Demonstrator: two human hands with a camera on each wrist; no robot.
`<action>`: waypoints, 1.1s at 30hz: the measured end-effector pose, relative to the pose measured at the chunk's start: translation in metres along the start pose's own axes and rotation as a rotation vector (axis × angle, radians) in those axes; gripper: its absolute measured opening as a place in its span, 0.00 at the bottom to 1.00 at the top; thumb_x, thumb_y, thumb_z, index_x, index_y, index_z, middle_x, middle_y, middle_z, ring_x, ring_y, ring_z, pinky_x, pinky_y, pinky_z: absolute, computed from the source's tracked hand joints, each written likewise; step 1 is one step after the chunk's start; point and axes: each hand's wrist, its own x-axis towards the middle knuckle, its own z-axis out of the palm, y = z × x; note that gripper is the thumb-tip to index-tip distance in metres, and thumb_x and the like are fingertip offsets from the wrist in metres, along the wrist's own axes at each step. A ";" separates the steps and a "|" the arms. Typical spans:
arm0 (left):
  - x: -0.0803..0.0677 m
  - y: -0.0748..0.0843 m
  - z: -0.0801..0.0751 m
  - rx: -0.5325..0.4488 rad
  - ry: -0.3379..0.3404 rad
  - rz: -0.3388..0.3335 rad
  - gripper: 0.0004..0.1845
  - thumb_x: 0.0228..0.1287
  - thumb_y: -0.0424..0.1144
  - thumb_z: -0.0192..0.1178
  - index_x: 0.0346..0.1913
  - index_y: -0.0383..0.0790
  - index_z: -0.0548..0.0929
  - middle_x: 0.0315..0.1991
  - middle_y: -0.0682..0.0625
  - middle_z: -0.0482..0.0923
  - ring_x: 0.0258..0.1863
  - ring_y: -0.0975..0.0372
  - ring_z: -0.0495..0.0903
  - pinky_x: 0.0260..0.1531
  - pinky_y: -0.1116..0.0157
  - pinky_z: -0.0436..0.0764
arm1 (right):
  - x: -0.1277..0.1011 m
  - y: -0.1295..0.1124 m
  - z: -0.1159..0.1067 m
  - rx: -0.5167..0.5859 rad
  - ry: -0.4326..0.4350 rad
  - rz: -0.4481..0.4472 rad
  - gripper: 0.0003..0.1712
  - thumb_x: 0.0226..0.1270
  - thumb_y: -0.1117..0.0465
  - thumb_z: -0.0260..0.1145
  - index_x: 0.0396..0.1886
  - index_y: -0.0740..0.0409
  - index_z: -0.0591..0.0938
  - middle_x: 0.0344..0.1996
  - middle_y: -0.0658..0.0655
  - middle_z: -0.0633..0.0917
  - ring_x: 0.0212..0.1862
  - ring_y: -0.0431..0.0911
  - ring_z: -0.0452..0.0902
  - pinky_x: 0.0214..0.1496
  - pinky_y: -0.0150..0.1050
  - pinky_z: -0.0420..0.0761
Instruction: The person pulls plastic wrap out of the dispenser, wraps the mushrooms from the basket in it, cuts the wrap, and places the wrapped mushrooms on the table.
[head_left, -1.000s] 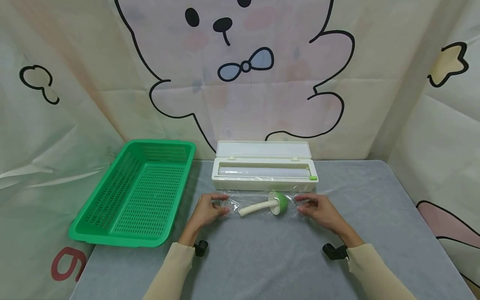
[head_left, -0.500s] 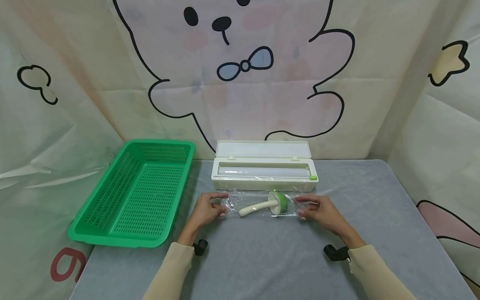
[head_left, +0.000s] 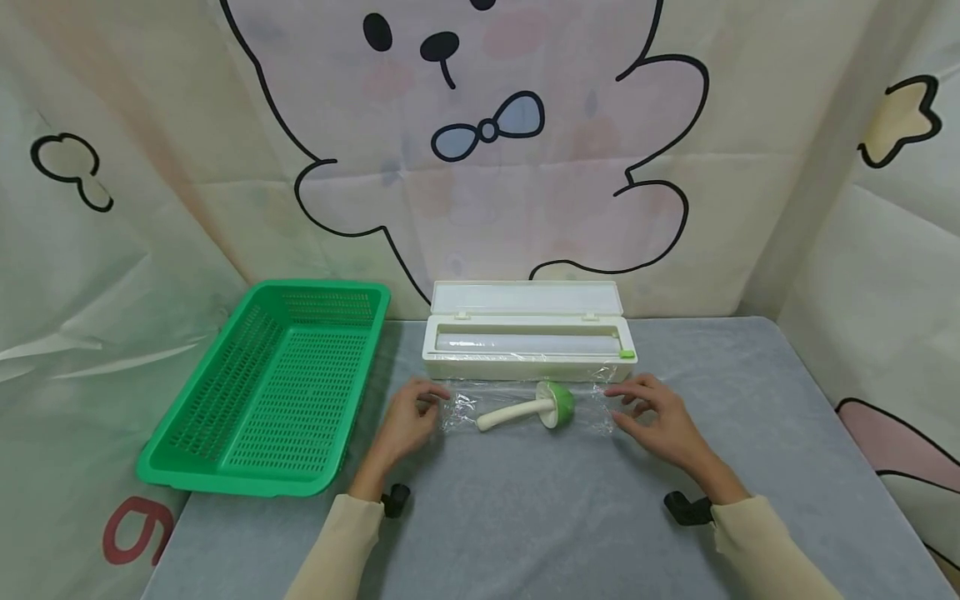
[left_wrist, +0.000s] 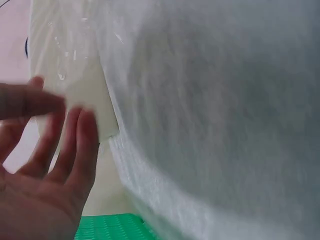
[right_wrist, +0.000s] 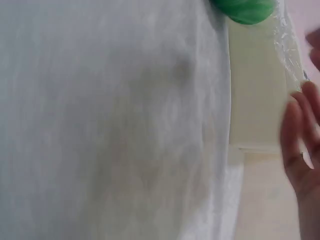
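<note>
1. The left hand [head_left: 412, 412] is hovering by the left end of the clear film [head_left: 465, 406], its fingers loosely bent and parted, gripping nothing; whether a fingertip is brushing the film, I cannot tell.
2. The right hand [head_left: 658, 421] is hanging by the other end, thumb and fingers standing well apart, also holding nothing; contact is uncertain there too.
3. Between them the toy mushroom [head_left: 555, 404] is lying on its side on the bench [head_left: 525, 517], stem pointing left, green cap right. Film is surrounding it; its layers are too transparent to sort out.
4. The mushroom is looking light, firm and smooth; the stem is probably offering the surest hold. The film is seeming thin, limp and clingy, best pinched at its corners.
5. Just behind, the white box [head_left: 529, 369] is standing with its lid raised, a roll [head_left: 525, 343] showing inside.
6. Farther left, the green basket [head_left: 232, 480] is sitting near.
</note>
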 end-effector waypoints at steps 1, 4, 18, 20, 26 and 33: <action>0.000 -0.001 0.000 0.055 0.023 0.037 0.18 0.56 0.15 0.56 0.40 0.37 0.88 0.44 0.44 0.78 0.44 0.50 0.82 0.39 0.55 0.84 | 0.000 0.000 0.000 -0.047 0.022 -0.056 0.23 0.54 0.78 0.73 0.50 0.59 0.87 0.42 0.58 0.79 0.40 0.50 0.76 0.35 0.38 0.80; -0.002 -0.003 -0.001 0.222 0.059 0.125 0.23 0.51 0.13 0.54 0.42 0.39 0.88 0.42 0.45 0.74 0.39 0.53 0.78 0.32 0.60 0.79 | 0.002 0.000 -0.001 -0.201 0.029 -0.216 0.29 0.45 0.82 0.73 0.49 0.58 0.87 0.41 0.57 0.77 0.39 0.49 0.74 0.33 0.41 0.78; 0.000 -0.011 0.005 0.536 -0.002 0.313 0.22 0.47 0.24 0.78 0.45 0.49 0.92 0.47 0.46 0.73 0.47 0.52 0.74 0.38 0.57 0.80 | 0.004 0.000 0.018 -0.468 -0.004 -0.434 0.27 0.41 0.75 0.82 0.44 0.53 0.89 0.39 0.60 0.76 0.40 0.51 0.73 0.33 0.44 0.78; 0.001 -0.011 0.005 0.540 0.019 0.341 0.17 0.48 0.30 0.80 0.42 0.48 0.93 0.50 0.45 0.74 0.51 0.50 0.74 0.42 0.55 0.81 | 0.005 0.001 0.019 -0.449 0.014 -0.442 0.21 0.49 0.72 0.80 0.44 0.54 0.89 0.40 0.60 0.76 0.40 0.53 0.73 0.33 0.45 0.78; 0.002 -0.012 0.003 0.506 0.095 0.480 0.13 0.52 0.42 0.79 0.40 0.43 0.93 0.57 0.42 0.76 0.56 0.47 0.74 0.52 0.49 0.79 | 0.005 0.003 0.019 -0.369 0.065 -0.443 0.22 0.82 0.49 0.53 0.42 0.57 0.88 0.46 0.61 0.80 0.46 0.55 0.74 0.36 0.46 0.78; 0.001 -0.014 0.002 0.461 0.173 0.578 0.06 0.59 0.38 0.75 0.37 0.40 0.92 0.57 0.40 0.77 0.56 0.46 0.75 0.53 0.48 0.77 | 0.005 0.001 0.020 -0.251 0.145 -0.439 0.23 0.82 0.50 0.54 0.41 0.62 0.87 0.48 0.62 0.84 0.54 0.59 0.74 0.64 0.35 0.67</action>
